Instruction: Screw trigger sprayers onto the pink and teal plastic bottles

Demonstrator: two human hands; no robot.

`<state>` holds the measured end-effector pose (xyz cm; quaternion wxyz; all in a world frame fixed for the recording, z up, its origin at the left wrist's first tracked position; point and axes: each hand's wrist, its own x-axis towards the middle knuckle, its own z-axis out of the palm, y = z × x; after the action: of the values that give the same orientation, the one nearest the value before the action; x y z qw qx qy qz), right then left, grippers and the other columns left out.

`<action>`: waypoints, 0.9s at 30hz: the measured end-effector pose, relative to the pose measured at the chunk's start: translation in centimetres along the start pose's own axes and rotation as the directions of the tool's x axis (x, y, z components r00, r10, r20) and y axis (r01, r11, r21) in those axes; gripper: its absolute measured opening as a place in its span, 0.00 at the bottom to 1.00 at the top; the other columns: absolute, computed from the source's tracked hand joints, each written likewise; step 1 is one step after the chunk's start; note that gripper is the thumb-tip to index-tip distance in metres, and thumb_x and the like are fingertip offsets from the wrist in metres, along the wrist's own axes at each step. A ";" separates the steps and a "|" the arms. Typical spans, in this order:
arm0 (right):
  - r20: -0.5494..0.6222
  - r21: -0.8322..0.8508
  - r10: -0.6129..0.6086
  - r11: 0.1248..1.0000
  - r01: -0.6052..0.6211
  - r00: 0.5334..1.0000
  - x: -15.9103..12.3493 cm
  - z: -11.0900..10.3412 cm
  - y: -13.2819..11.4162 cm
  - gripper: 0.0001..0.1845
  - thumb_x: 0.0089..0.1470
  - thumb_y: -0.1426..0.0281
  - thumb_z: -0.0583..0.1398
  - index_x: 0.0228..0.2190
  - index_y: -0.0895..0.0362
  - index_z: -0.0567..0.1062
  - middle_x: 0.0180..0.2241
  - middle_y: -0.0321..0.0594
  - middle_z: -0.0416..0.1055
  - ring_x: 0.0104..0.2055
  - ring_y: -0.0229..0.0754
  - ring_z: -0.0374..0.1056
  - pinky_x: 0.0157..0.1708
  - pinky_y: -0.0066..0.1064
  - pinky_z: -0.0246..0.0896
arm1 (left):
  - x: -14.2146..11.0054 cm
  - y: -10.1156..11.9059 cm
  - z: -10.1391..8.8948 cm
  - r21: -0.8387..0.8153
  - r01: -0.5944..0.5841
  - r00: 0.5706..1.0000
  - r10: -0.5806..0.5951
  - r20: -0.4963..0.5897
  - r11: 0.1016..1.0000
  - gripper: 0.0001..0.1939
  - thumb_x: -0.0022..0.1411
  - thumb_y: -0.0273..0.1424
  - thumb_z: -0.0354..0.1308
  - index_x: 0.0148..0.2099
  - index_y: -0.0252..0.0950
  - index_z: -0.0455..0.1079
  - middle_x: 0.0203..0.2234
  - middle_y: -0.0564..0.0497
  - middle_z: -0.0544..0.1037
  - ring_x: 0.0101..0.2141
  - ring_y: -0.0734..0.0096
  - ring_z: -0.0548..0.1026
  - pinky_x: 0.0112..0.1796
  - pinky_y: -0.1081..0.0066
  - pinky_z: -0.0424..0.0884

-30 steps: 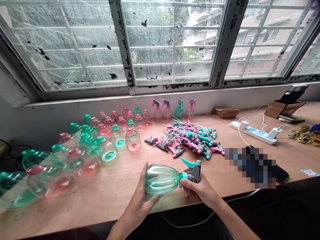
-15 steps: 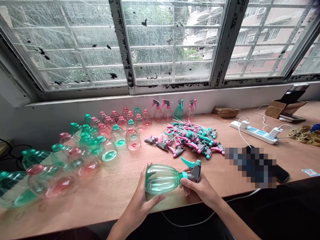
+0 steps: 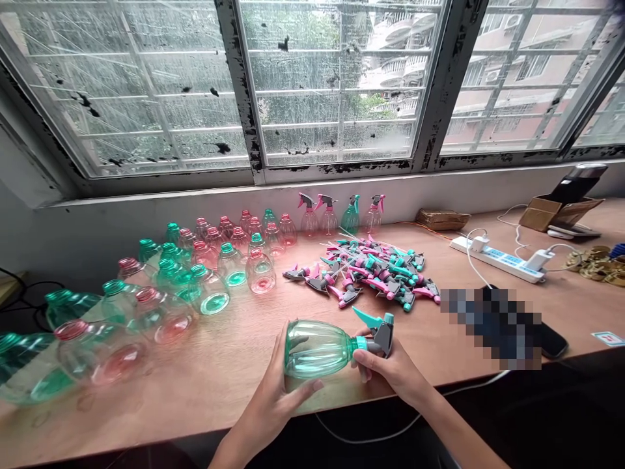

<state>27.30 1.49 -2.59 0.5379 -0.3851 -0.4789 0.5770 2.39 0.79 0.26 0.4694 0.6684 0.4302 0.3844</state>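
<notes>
Hands hold a green spray bottle [image 3: 319, 348] sideways above the front edge of the wooden bench [image 3: 234, 365].

Left hand [image 3: 278, 394] is curled around the bottle's base, fingers wrapped under the body; right hand [image 3: 390, 368] is closed on the neck at the teal collar, just below the grey and teal trigger head [image 3: 375, 324], nozzle pointing left. Judged risk: the head may seat cross-threaded if the collar is turned while tilted on the neck, and the thin clear body may flex under a hard squeeze. The bottle hangs over the bench edge, so a slipped grip could drop it to the floor. Loose trigger heads [image 3: 371, 273] lie piled near behind; uncapped bottles [image 3: 195, 280] stand to the left, finished bottles [image 3: 342, 215] by the wall.
</notes>
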 end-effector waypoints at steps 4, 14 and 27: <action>-0.003 0.007 -0.006 1.000 0.006 1.000 0.1 0.1 -0.1 0.24 0.48 0.54 0.74 0.37 0.55 0.73 0.23 0.34 0.79 0.19 0.37 0.69 0.22 0.30 0.66 | 0.0 -0.7 0.1 0.005 -0.012 1.000 0.012 -0.023 1.000 0.50 0.66 0.42 0.65 0.77 0.52 0.35 0.71 0.44 0.58 0.69 0.46 0.59 0.69 0.47 0.50; 0.006 -0.002 0.005 1.000 -0.005 1.000 0.0 0.0 0.1 0.24 0.48 0.55 0.75 0.37 0.55 0.74 0.23 0.34 0.79 0.20 0.36 0.68 0.23 0.29 0.66 | -0.2 -0.7 0.0 -0.018 0.014 1.000 -0.014 0.002 1.000 0.52 0.66 0.43 0.65 0.77 0.50 0.32 0.75 0.45 0.47 0.72 0.47 0.49 0.71 0.50 0.43; 0.038 -0.063 -0.012 0.998 0.014 0.999 0.0 0.0 0.0 0.22 0.51 0.54 0.73 0.37 0.55 0.75 0.21 0.32 0.76 0.21 0.37 0.67 0.25 0.30 0.65 | -0.2 -0.9 0.0 0.022 0.014 1.000 -0.014 -0.007 1.000 0.56 0.64 0.41 0.67 0.77 0.48 0.29 0.76 0.44 0.45 0.73 0.46 0.44 0.71 0.48 0.41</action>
<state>27.33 1.48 -2.59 0.5201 -0.3882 -0.5094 0.5651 2.09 0.79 -0.63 0.4633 0.6691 0.4407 0.3788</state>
